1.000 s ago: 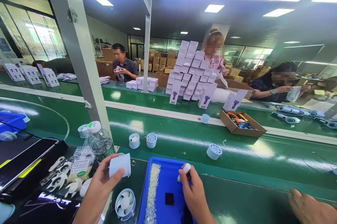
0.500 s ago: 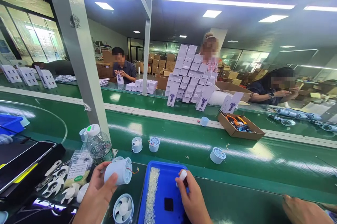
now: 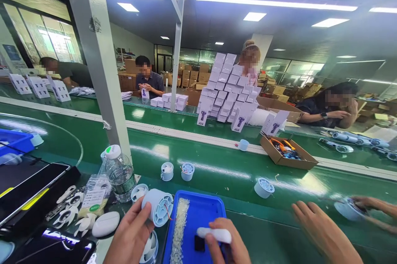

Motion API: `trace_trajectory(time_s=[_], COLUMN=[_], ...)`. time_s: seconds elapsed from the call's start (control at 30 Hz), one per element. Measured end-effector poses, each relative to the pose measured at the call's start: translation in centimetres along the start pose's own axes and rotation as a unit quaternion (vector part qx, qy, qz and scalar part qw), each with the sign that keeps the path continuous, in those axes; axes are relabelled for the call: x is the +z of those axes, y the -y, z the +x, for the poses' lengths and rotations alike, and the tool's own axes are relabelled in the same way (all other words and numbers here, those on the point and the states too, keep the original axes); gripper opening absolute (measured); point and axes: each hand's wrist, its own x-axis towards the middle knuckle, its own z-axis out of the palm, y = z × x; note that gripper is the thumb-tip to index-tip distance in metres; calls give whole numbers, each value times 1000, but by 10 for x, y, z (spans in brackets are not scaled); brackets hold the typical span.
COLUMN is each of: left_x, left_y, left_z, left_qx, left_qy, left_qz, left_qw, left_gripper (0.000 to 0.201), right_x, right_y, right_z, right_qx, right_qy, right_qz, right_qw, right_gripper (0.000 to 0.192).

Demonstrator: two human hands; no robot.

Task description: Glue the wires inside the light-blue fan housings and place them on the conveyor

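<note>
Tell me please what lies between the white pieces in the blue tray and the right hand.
The head view shows a black square there, partly covered by the held white object.

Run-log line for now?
left hand: holds light-blue housing; right hand: holds white object over blue tray; in tray: whitish pieces, black square

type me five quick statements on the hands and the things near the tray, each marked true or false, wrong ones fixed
1. The left hand grips a light-blue cylindrical part. True.
2. The right hand holds a bottle. False: the right hand holds a white stick-like object.
3. Pale pieces form a strip along the left side of the blue tray. True.
4. The clear bottle lies on its side. False: the clear bottle stands upright.
5. A black square lies in the blue tray. True.
</note>
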Motion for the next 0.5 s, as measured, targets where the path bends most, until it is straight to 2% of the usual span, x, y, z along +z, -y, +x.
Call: trace_trajectory(time_s=[0.07, 0.2, 0.23, 0.27, 0.37, 0.43, 0.5], left_x=[6, 16, 18, 19, 19, 19, 19], left_y=[5, 16, 18, 20, 23, 24, 24], left_z=[-4, -12, -14, -15, -19, -21, -23], left_qx=[6, 34, 43, 48, 56, 59, 62], left_qy=[17, 42, 44, 47, 62, 72, 76], left_qz=[16, 30, 35, 40, 64, 76, 80], left_qw=[1000, 998, 998, 997, 994, 993, 992], left_gripper=[44, 39, 38, 38, 36, 35, 34], right_x=[-37, -127, -145, -159, -176, -174, -168], right_y=[-17, -67, -81, -94, -125, -134, -135], right_z=[15, 70, 84, 96, 113, 114, 113], right_qx=[-49, -64, -71, -92, -127, -132, -128], right_qy=[23, 14, 29, 104, 182, 180, 152], right_qz=[-5, -18, -28, -64, -144, -159, -142], right_qw=[999, 998, 997, 988, 964, 962, 970], right_gripper=[21, 40, 41, 37, 26, 20, 15])
